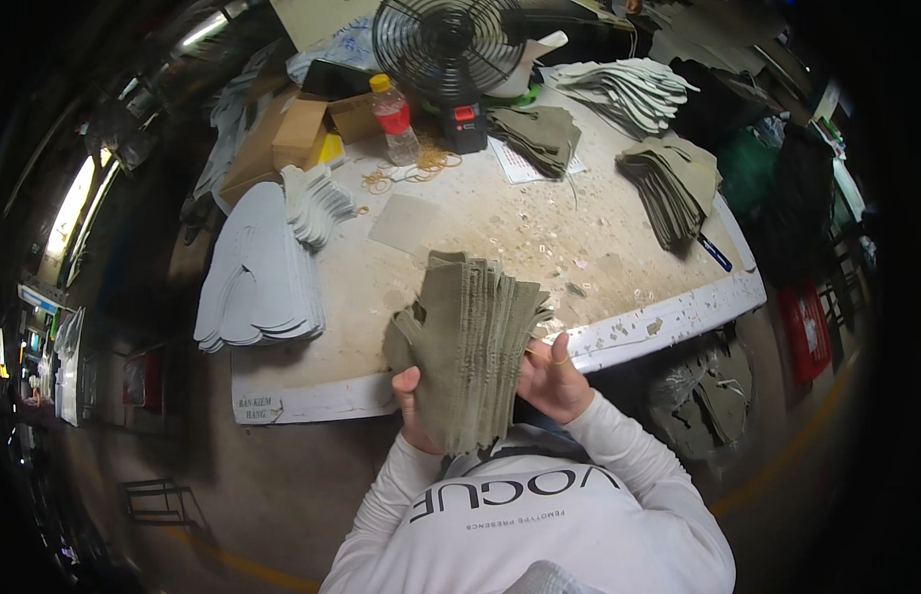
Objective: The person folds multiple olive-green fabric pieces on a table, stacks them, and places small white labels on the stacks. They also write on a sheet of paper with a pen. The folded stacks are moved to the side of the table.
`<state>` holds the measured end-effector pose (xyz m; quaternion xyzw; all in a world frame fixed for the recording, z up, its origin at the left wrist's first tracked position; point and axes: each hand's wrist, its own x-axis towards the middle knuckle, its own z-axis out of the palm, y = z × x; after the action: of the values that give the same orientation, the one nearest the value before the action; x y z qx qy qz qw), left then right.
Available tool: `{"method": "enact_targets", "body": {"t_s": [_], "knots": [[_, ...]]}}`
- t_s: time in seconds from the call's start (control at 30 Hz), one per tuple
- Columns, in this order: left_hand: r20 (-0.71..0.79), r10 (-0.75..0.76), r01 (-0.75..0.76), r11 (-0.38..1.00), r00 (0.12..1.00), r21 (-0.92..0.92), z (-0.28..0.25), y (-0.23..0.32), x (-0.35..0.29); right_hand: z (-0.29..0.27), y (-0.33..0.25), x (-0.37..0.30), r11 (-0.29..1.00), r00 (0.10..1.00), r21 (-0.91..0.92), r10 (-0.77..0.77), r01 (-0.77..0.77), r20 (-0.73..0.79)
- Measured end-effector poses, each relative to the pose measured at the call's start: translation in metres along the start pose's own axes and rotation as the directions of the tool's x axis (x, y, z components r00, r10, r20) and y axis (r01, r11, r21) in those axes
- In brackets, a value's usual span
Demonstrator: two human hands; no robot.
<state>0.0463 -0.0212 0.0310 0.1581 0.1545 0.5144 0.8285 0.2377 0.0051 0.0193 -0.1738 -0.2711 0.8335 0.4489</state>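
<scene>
A thick stack of olive-grey cut fabric pieces point(468, 346) stands on edge in front of my chest, at the table's near edge. My left hand point(415, 414) grips its lower left side, thumb showing on the outer piece and the other fingers hidden. At the right side of the stack is my right hand point(556, 384), its thumb raised and its fingers partly behind the fabric. A thin yellow rubber band point(533, 351) shows at those fingers; how far it loops round the stack is hidden.
White cut pieces point(257, 282) lie stacked at left, more point(629, 91) at far right. Olive stacks point(668, 188) and a blue pen-like tool point(716, 252) are at right. Behind stand a bottle point(395, 124), a fan point(448, 35), cardboard boxes point(299, 134) and loose rubber bands point(436, 160).
</scene>
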Motion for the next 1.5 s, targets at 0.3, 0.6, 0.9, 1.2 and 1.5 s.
{"method": "enact_targets", "body": {"t_s": [0.3, 0.6, 0.9, 1.2, 1.5], "knots": [[-0.116, -0.553, 0.563, 0.787, 0.825, 0.250, 0.001, 0.020, -0.016, -0.014, -0.072, 0.028, 0.983, 0.972, -0.083, 0.173, -0.162, 0.161], [0.270, -0.424, 0.495, 0.811, 0.865, -0.311, 0.020, 0.017, 0.018, 0.077, -0.147, 0.022, 0.345, 0.574, -0.615, 0.222, 0.710, 0.788], [0.077, 0.268, -0.243, 0.940, 0.960, -0.239, 0.009, 0.072, 0.016, 0.019, -0.136, -0.048, 0.703, 0.495, 0.042, -0.541, 0.710, 0.680], [0.145, -0.074, 0.083, 0.995, 0.987, -0.056, 0.012, 0.058, 0.023, 0.005, -0.002, 0.002, 0.990, 0.997, 0.138, -0.014, 0.003, 0.081], [-0.199, -0.582, 0.612, 0.773, 0.789, 0.168, 0.026, 0.020, 0.011, 0.027, -0.110, 0.023, 0.787, 0.899, -0.587, 0.102, 0.190, 0.427]]}}
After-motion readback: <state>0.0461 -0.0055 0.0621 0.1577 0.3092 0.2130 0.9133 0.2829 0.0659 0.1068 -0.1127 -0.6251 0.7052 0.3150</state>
